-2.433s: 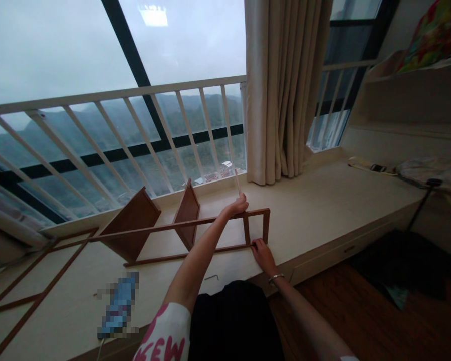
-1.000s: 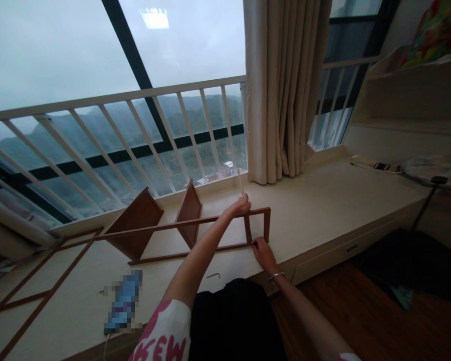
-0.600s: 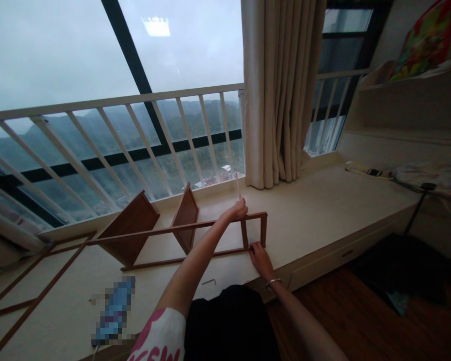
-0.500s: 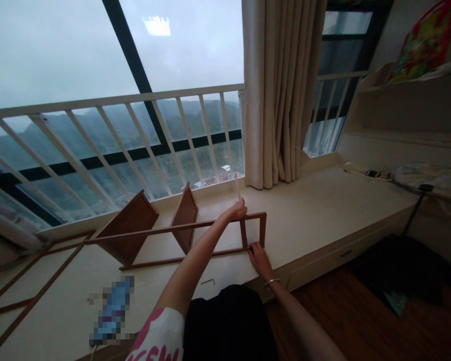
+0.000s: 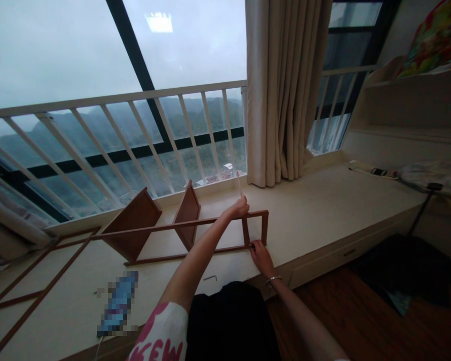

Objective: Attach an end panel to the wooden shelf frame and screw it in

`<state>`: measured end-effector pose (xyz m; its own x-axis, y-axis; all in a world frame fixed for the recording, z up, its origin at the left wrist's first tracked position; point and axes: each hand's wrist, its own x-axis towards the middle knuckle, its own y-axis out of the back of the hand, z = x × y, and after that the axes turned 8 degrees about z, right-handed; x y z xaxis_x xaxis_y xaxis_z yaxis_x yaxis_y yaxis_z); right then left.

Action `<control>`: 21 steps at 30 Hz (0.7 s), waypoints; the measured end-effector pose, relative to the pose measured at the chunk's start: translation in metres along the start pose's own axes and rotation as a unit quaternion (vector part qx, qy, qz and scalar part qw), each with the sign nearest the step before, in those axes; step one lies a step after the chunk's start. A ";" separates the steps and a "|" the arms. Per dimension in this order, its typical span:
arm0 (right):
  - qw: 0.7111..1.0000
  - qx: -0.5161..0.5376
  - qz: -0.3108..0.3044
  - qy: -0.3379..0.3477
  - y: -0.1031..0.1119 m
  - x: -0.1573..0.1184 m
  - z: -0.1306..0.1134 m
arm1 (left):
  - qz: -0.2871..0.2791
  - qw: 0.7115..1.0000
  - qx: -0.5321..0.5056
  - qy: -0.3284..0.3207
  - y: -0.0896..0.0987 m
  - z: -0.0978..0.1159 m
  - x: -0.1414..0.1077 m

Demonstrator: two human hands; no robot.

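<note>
A brown wooden frame [image 5: 206,222] with two upright shelf boards lies on the pale ledge. My left hand [image 5: 239,206] is closed at its far rail, near a crosspiece [image 5: 245,230]; the fingers are partly hidden. A thin pale pink stick-like thing [image 5: 239,184] rises from this hand; its kind is unclear. At the near end of that crosspiece, my right hand [image 5: 262,256] pinches something small and dark [image 5: 252,246] against the wood. An L-shaped hex key [image 5: 210,277] lies on the ledge in front of my lap.
Another brown wooden frame [image 5: 41,271] lies at the left. A blurred-out blue object [image 5: 118,303] with a cord is nearby. White railings [image 5: 188,130] and a beige curtain [image 5: 281,95] stand behind the ledge. At right are a strap with a buckle [image 5: 378,172] and dark cloth [image 5: 402,271] on the floor.
The view has shifted slightly, so the scene sits a little farther right. Both hands stay at the same places on the frame, with only slight movement of the right fingers.
</note>
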<state>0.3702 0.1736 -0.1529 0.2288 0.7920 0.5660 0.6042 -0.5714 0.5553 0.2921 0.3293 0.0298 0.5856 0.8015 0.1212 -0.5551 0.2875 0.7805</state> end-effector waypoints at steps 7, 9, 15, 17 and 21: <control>1.000 -0.007 0.000 0.001 0.001 -0.001 0.000 | 0.014 0.998 0.056 0.002 -0.002 0.000 -0.001; 1.000 -0.010 -0.001 0.002 0.001 -0.001 0.000 | 0.013 0.998 0.065 0.000 -0.001 0.001 -0.001; 1.000 -0.020 -0.002 -0.008 0.000 -0.001 0.001 | 0.004 0.996 0.086 0.000 0.001 0.006 -0.002; 1.000 -0.019 -0.004 -0.008 -0.001 -0.001 0.002 | 0.002 0.996 0.092 0.001 0.001 0.008 -0.003; 1.000 -0.013 -0.008 -0.008 -0.001 -0.001 0.004 | 0.000 0.995 0.103 0.001 0.003 0.013 -0.006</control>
<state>0.3724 0.1742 -0.1565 0.2319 0.8047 0.5466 0.5876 -0.5636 0.5805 0.2945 0.3186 0.0391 0.5849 0.8022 0.1201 -0.4220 0.1745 0.8897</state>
